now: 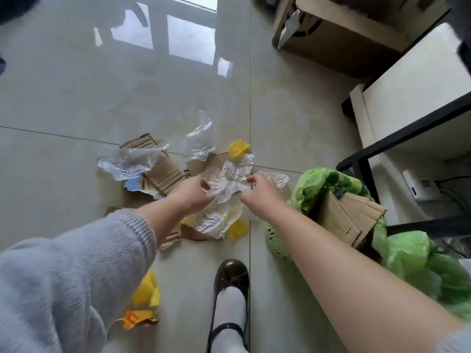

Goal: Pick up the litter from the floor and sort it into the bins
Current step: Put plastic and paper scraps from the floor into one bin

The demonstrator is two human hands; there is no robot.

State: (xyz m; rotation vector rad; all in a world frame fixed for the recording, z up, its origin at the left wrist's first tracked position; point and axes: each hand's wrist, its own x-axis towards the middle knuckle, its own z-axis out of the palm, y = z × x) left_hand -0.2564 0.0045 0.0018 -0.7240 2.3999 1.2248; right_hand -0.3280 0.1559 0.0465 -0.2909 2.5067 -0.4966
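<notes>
Both hands, the left hand (195, 193) and right hand (257, 191), pinch one crinkled clear plastic sheet (229, 179) between them, each grip at an edge, probably to gather it for the green-lined bin (331, 184) just right of the grip.

A dark shoe (231, 276) stands on the glossy floor (76, 85), a cardboard box (339, 29) beyond.
</notes>
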